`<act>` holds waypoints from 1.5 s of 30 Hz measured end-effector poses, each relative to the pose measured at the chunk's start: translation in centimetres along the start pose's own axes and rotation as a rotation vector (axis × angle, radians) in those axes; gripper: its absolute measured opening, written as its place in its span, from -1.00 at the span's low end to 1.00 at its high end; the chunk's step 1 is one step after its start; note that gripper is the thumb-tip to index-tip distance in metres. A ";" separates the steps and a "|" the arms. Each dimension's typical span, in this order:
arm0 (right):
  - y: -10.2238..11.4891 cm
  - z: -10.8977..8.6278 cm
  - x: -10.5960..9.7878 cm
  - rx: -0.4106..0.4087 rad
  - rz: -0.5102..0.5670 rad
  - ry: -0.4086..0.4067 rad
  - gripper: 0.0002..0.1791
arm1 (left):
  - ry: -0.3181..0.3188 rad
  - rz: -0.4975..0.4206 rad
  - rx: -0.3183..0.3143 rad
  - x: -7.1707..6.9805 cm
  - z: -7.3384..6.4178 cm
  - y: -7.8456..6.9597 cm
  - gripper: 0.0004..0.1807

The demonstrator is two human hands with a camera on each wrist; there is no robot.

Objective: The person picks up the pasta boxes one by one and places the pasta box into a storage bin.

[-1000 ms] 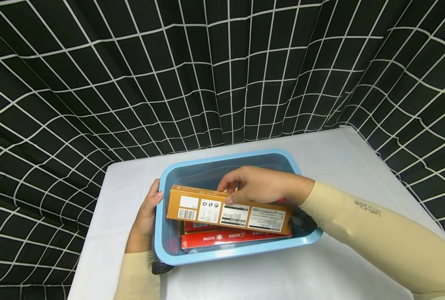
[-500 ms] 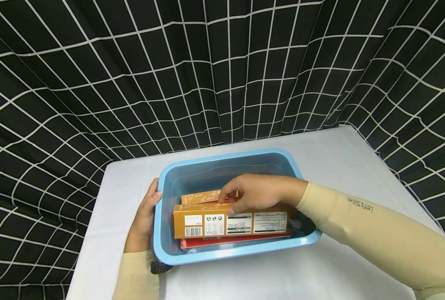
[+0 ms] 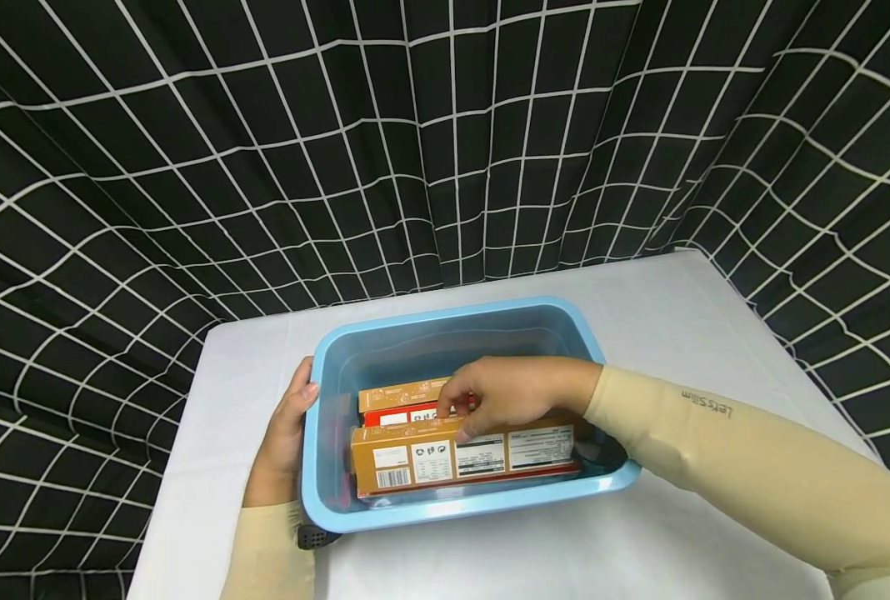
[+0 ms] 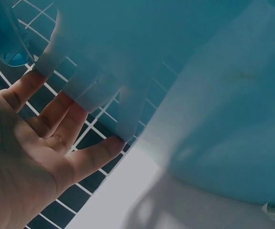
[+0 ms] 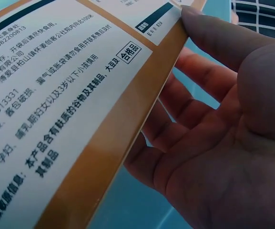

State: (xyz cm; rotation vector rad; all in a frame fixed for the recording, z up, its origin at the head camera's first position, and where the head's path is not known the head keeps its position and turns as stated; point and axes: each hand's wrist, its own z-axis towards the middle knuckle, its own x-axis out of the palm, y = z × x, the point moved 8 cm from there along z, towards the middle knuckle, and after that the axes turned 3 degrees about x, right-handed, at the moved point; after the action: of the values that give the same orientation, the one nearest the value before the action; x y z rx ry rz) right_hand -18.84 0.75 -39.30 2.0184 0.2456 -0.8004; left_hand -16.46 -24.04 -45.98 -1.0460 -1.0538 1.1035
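Observation:
A light blue plastic bin [image 3: 452, 506] stands on the white table. My right hand [image 3: 508, 390] reaches into it and pinches the top edge of a long orange food box [image 3: 433, 462], thumb on the printed side and fingers behind. The right wrist view shows that box's printed panel [image 5: 56, 105] close up. Behind it in the bin lie a red box [image 3: 391, 418] and another orange box [image 3: 400, 393], partly hidden by my hand. My left hand [image 3: 283, 437] is at the bin's left side. Its fairly straight, spread fingers touch the outer wall [image 4: 213, 119] in the left wrist view.
The white tablecloth [image 3: 677, 308] surrounds the bin. A black curtain with white grid lines [image 3: 452, 167] hangs behind and at both sides. A dark object [image 3: 601, 454] shows in the bin's right end, partly under my right wrist.
My right hand has lowered the orange box toward the bin's near side and levelled it. The orange and red boxes behind have come into view. The left hand stays at the bin's side.

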 end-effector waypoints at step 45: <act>0.6 -2.9 -5.8 -0.146 0.204 -0.404 -0.60 | -0.011 0.045 -0.055 0.0 -0.3 0.2 -0.38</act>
State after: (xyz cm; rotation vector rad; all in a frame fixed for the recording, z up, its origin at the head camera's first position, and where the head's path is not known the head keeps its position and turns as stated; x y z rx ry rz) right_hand -21.70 3.60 -34.18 1.6710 -0.1280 -1.0053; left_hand -16.17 -24.07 -46.27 -1.1133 -1.0790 1.1229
